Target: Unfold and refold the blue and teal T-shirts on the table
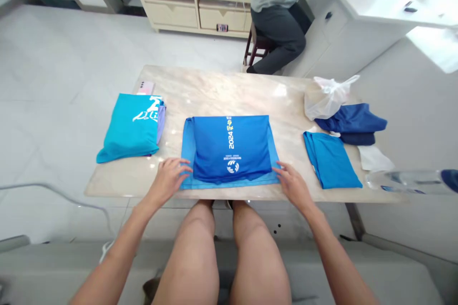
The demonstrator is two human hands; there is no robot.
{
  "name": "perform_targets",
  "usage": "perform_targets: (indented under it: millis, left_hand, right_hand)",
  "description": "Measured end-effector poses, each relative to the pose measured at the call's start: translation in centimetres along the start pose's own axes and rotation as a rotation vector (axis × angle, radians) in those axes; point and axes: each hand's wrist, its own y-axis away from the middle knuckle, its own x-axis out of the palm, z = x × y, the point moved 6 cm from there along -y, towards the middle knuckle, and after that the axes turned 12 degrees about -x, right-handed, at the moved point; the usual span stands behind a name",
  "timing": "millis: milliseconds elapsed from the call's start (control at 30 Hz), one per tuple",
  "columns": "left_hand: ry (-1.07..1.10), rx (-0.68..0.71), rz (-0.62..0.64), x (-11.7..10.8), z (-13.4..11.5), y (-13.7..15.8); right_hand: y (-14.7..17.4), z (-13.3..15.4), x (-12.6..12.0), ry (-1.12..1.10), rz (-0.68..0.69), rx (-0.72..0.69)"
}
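Observation:
A folded royal-blue shirt with white "2024" print lies on a lighter blue garment at the near middle of the marble table. My left hand rests at its near left corner, fingertips touching the cloth edge. At the near right corner my right hand does the same, fingers on the hem. Neither hand has the cloth lifted.
A folded turquoise shirt lies at the table's left, a phone behind it. On the right lie a folded blue shirt, a dark blue garment, a white plastic bag and a clear bottle. Another person sits beyond the table.

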Motion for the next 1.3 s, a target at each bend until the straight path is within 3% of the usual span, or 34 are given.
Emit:
perform_targets:
  millis: [100, 233, 333, 400, 500, 600, 733, 900, 1067, 1300]
  left_hand:
    - [0.085, -0.085, -0.048, -2.0, -0.8, 5.6]
    - [0.233, -0.095, -0.11, -5.6, -7.0, 12.7]
    - [0.215, 0.034, -0.102, -5.0, -12.6, 17.4]
    - [0.128, 0.149, -0.163, -3.7, -15.4, 19.5]
    - [-0.024, 0.223, -0.277, -2.1, -17.2, 21.0]
    - [-0.075, 0.228, -0.301, -1.9, -17.0, 21.0]
    - [-0.105, 0.205, -0.337, -3.4, -15.5, 21.4]
    - [-0.125, 0.167, -0.394, -5.3, -12.1, 22.4]
    - [-0.079, 0.107, -0.396, -6.7, -8.8, 22.0]
    - [-0.049, 0.122, -0.349, -6.7, -8.9, 21.8]
  right_hand:
    - [5.2, 2.5, -1.5, -0.046, -0.14, 0.184]
    - [10.2, 10.0, -3.3, -0.217, -0.269, 0.427]
    - [12.0, 17.3, -1.7, -0.34, -0.229, 0.342]
    - [12.5, 21.1, -0.4, -0.278, -0.265, 0.214]
    - [12.6, 23.7, 0.8, -0.117, -0.372, 0.127]
    - [12.0, 23.4, 0.8, -0.092, -0.416, 0.106]
    - [12.1, 22.7, 0.0, -0.119, -0.419, 0.064]
    - [13.1, 22.4, 0.0, -0.13, -0.463, 0.076]
    - [12.2, 22.7, 0.1, -0.144, -0.451, 0.091]
    - [11.3, 23.1, -0.3, -0.161, -0.44, 0.088]
